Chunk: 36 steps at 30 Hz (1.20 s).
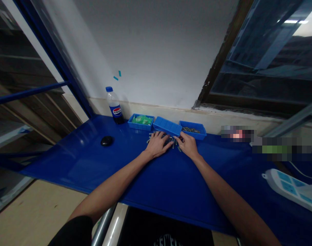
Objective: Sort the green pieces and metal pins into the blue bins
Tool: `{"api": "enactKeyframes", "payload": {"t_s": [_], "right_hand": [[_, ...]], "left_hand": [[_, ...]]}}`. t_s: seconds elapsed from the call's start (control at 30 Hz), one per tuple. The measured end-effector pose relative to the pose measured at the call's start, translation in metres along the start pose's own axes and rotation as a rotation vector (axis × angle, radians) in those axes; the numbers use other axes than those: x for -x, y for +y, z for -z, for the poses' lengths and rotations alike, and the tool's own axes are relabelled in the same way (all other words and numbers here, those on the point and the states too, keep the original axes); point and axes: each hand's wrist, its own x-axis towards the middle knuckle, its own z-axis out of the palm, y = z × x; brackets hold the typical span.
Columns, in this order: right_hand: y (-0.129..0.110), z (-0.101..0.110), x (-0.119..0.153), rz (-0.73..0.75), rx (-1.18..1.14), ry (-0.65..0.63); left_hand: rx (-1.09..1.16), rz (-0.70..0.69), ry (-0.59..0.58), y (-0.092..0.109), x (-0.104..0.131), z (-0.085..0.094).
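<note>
Head view: left hand (156, 145) spreads over metallic-looking pieces (174, 142), right hand (189, 145) touches some, its grip unclear.

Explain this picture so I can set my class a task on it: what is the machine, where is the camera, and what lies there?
There is no machine, just a person's bare hands. The one camera sits on the person's head, looking forward and down.

On the blue table, the left hand spreads over small parts. The right hand has its fingertips beside them, near the tilted middle bin; whether it grips anything is unclear.

The left bin holds green packets; the right bin holds metal pieces. Further out are a bottle, a dark rounded object and a white case.
</note>
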Motion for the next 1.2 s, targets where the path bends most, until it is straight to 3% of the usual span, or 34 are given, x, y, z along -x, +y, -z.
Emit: {"api": "enactKeyframes", "payload": {"t_s": [0.2,0.27,0.37,0.47,0.6,0.73,0.87,1.0,1.1,1.2], "right_hand": [[-0.008,0.006,-0.030,-0.142,-0.294,0.059],[-0.009,0.009,-0.045,-0.174,-0.383,0.015],[-0.007,0.013,-0.069,-0.238,-0.275,-0.061],[-0.005,0.014,-0.087,-0.338,-0.144,-0.137],[-0.002,0.007,-0.098,-0.458,-0.178,-0.086],[-0.005,0.002,-0.091,-0.472,-0.223,0.000],[-0.007,0.005,-0.071,-0.345,-0.162,0.058],[0.001,0.012,-0.041,-0.111,0.083,0.088],[0.012,0.015,-0.017,-0.111,0.251,0.109],[0.021,0.016,-0.002,-0.139,0.364,0.117]], "left_hand": [[-0.011,0.107,0.088,0.000,0.000,0.005],[-0.021,0.150,0.143,-0.002,0.001,0.005],[-0.032,0.202,0.156,-0.006,0.003,0.002],[-0.036,0.224,0.073,-0.007,0.006,-0.002],[-0.041,0.224,0.032,-0.002,0.006,-0.004],[-0.045,0.184,0.015,0.001,0.006,-0.002],[-0.056,0.150,-0.035,0.004,0.006,0.000],[-0.092,0.142,0.054,0.007,0.002,0.006],[-0.112,0.073,0.131,0.004,-0.003,0.009],[-0.100,0.040,0.098,-0.002,-0.010,0.004]]}}
